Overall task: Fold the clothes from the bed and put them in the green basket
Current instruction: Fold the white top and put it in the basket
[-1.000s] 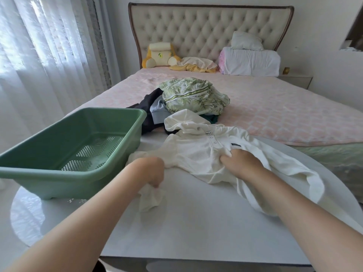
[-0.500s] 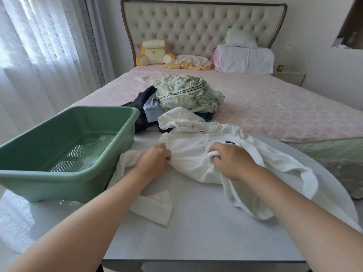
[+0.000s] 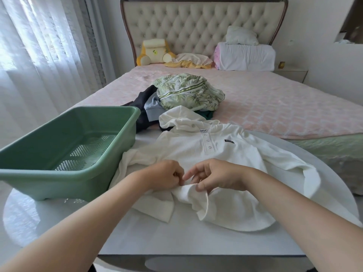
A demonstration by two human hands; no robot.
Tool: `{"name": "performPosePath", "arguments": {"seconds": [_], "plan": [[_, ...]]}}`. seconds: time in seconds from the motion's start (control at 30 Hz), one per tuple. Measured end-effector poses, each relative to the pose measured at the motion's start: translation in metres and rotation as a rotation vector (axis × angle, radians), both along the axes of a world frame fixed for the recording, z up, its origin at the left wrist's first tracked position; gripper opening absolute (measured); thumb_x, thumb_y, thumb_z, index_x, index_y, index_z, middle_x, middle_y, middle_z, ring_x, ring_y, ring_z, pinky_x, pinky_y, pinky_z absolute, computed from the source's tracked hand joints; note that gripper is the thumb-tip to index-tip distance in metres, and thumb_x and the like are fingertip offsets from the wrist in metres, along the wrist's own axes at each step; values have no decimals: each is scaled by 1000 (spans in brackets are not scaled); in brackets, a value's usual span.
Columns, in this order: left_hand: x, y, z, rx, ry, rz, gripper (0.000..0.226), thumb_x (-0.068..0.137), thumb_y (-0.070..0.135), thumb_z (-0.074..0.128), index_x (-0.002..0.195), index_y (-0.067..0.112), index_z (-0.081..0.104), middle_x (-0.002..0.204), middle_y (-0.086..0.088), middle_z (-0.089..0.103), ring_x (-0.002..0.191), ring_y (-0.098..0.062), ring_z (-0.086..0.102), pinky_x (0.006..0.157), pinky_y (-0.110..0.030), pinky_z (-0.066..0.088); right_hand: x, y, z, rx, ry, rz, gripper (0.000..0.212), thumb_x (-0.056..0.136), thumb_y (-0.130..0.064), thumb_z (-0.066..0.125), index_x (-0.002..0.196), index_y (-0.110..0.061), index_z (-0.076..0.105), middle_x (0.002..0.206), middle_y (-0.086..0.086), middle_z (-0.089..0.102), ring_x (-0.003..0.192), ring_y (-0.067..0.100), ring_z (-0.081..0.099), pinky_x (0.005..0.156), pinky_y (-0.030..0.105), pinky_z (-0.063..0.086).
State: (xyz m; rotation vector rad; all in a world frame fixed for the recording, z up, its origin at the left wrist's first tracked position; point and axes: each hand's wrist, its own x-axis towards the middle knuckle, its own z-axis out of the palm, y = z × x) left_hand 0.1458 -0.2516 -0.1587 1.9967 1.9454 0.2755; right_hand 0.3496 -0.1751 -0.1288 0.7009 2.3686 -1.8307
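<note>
Head view: near the front of the white table (image 3: 176, 242), both hands were set together at the lower hem of the white top (image 3: 188, 152). The left hand (image 3: 165, 177) was curled tight, and the cloth appeared to be pinched under its fingertips. The right hand (image 3: 218, 177) was half closed, with a fold of hem nipped between thumb and fingers and the forefinger stretched leftward.

The step was judged to be the straightening of the garment before folding. It would be best done if the bunched hem were drawn flat toward the near edge, the crumpled left sleeve pulled out, and the creases smoothed before any fold was made.

From the fingers the top was spread away, placket up, with its hood farthest. Just left of the sleeve the green basket (image 3: 59, 185) was stood, and no clothes were seen in it. Farther off, a pile of clothes (image 3: 188, 93) was heaped on the bed (image 3: 275, 107).
</note>
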Motion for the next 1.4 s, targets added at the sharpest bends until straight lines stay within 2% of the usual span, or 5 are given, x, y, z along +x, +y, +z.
{"name": "performPosePath", "arguments": {"seconds": [0.27, 0.4, 0.63, 0.97, 1.4], "plan": [[-8, -24, 15, -61, 347, 101, 26, 83, 11, 48, 72, 28, 65, 93, 11, 56, 82, -15, 54, 63, -27, 38, -4, -2, -5, 137, 22, -26, 24, 84, -11, 74, 107, -19, 70, 111, 4, 74, 98, 13, 67, 92, 34, 49], [2, -42, 23, 75, -8, -15, 9, 88, 28, 60, 90, 27, 68, 95, 12, 57, 85, -7, 55, 73, -23, 38, -3, -1, -11, 414, -239, 142, 58, 76, -32, 85, 127, -41, 60, 139, -18, 53, 128, -2, 48, 111, 27, 41], [-2, -50, -3, -87, 110, -131, 70, 77, 55, 73, 140, 42, 45, 142, 20, 36, 125, -1, 39, 108, -25, 34, 0, 13, -29, 734, -336, 14, 88, 84, -41, 74, 156, -37, 23, 166, -10, 16, 149, 13, 25, 116, 27, 25], [-16, -16, 14, 253, -419, 544, 32, 97, 22, 39, 73, 7, 54, 62, -1, 53, 58, -21, 49, 55, -31, 39, -4, -23, -1, 1028, -355, 58, 60, 56, -79, 72, 90, -31, 56, 98, -15, 53, 90, 10, 55, 75, 30, 45], [-13, 7, 21, 361, 274, 456, 21, 97, 22, 47, 101, 26, 67, 104, 3, 64, 93, -25, 59, 65, -31, 38, 26, 41, 32, 1065, -401, -478, 45, 93, -44, 62, 56, -22, 49, 62, -6, 53, 68, 19, 54, 55, 28, 32]]}}
